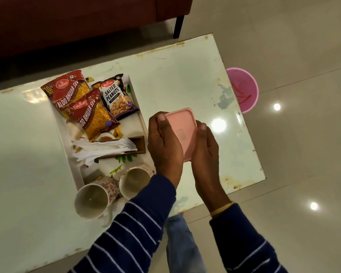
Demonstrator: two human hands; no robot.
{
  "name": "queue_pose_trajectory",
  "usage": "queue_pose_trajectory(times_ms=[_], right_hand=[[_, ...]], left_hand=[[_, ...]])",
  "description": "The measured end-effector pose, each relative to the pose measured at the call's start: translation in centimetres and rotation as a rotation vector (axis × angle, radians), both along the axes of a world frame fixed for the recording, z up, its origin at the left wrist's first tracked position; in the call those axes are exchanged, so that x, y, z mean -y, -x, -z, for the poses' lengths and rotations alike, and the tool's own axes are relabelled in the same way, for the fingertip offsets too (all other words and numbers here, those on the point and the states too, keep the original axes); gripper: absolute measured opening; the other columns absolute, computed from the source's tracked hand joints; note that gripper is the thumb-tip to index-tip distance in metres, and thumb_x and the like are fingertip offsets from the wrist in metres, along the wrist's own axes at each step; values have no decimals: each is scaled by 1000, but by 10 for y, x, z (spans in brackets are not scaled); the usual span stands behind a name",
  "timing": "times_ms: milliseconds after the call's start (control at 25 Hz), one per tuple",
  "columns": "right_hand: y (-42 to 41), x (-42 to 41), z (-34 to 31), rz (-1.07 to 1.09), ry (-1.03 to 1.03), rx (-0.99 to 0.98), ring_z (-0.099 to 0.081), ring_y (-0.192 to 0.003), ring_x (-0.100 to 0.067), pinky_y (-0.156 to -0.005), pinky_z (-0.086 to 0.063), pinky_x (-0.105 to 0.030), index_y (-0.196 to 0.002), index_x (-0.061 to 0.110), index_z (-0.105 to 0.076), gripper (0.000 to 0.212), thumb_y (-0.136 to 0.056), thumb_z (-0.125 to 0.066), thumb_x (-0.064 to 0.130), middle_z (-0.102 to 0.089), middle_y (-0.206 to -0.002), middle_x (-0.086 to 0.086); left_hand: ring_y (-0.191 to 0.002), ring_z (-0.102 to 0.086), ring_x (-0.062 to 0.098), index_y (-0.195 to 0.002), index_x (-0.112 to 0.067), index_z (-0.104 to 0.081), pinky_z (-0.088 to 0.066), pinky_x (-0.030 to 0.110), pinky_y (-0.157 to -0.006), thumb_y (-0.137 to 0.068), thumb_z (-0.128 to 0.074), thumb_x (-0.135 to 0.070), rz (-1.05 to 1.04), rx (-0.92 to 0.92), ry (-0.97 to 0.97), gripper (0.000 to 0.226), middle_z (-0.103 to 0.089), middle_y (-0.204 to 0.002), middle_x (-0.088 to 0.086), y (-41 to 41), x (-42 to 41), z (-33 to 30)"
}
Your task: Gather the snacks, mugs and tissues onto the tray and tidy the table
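Observation:
A white tray [140, 115] lies on the glass-topped table [177, 75]. It holds two red Aloo Bhujia Sev packets [71, 89], a dark Salted Peanuts packet [116, 99], white tissues [98, 150] in a brown wooden holder [140, 143], and two patterned mugs [96, 198] [135, 183] at its near end. Just right of the tray, my left hand [162, 146] and my right hand [206, 154] both grip a pink square lidded container [183, 129] above the table, thumbs pressed on its lid.
A pink bucket [244, 89] stands on the tiled floor beyond the table's right edge. A dark red sofa [77, 22] with a black leg [178, 26] runs along the far side. My jeans leg [181, 243] is at the table's near edge.

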State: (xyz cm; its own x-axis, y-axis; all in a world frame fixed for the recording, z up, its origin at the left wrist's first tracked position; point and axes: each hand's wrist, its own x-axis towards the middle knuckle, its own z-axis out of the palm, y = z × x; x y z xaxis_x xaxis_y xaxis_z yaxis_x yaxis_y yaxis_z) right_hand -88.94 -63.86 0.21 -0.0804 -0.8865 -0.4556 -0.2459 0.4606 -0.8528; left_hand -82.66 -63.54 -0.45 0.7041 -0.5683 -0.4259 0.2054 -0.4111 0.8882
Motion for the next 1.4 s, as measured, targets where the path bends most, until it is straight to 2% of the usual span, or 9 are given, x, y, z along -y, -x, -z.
queue_pose_trajectory(times_ms=[200,360,440,520,720,920,1080,1200,1400], right_hand=[[0,-4,13,128,38,48,-66,-76,2,-66,-54,-21,-101,44,-67,35,-98,-33,53,-71,-86,23],[4,7,35,-26,15,-13,-67,-91,-5,-72,-58,-27,-120,28,-60,48,-95,-34,60,-68,-103,11],[7,19,51,-106,-3,-87,-65,-98,-6,-72,-55,-22,-123,29,-57,42,-100,-33,54,-67,-109,10],[5,28,66,-162,-24,-152,-64,-97,-10,-68,-49,-19,-123,26,-56,40,-102,-32,50,-66,-106,9],[-14,41,89,-251,50,-227,-61,-84,1,-66,-47,-14,-121,21,-56,36,-104,-32,42,-62,-89,19],[-24,47,102,-241,97,-309,-46,-102,-12,-84,-41,-26,-121,16,-54,40,-105,-27,39,-49,-105,5],[-23,46,107,-257,100,-375,-48,-107,-18,-96,-46,-41,-120,15,-54,41,-105,-26,39,-51,-109,2],[-24,47,103,-235,59,-407,-46,-118,-24,-97,-39,-35,-128,18,-52,44,-102,-28,45,-51,-125,-4],[-30,37,62,-252,188,-602,-42,-123,-23,-94,-31,-40,-130,29,-46,40,-99,-33,51,-46,-134,3]], left_hand=[[-92,-56,14,-104,-24,-53,-46,23,-69,-95,-28,-57,61,-61,8,42,-59,-105,1,0,-1,8],[-113,-54,18,-131,-38,-42,-52,32,-84,-101,-33,-48,279,-69,-176,33,-52,-135,-3,-15,14,14],[-130,-45,20,-146,-40,-27,-45,28,-90,-102,-41,-35,312,-84,-261,46,-36,-153,-4,-25,17,16],[-140,-37,21,-152,-32,-21,-40,35,-105,-102,-43,-29,273,-81,-334,55,-30,-159,-3,-37,17,21],[-135,-44,23,-152,-24,-27,-42,38,-107,-100,-48,-15,459,23,-389,57,-44,-151,2,-38,5,28],[-128,-51,25,-152,-24,-25,-47,36,-103,-99,-46,-8,557,34,-376,59,-51,-144,4,-41,1,37],[-129,-50,27,-155,-21,-21,-47,41,-104,-101,-48,-14,580,24,-396,61,-48,-147,6,-41,1,38],[-135,-45,27,-157,-21,-12,-42,36,-105,-101,-50,-18,593,41,-401,67,-42,-152,6,-44,0,32],[-146,-27,21,-157,-19,-11,-31,36,-116,-98,-55,-12,670,321,-231,74,-26,-162,3,-68,-17,-11]])
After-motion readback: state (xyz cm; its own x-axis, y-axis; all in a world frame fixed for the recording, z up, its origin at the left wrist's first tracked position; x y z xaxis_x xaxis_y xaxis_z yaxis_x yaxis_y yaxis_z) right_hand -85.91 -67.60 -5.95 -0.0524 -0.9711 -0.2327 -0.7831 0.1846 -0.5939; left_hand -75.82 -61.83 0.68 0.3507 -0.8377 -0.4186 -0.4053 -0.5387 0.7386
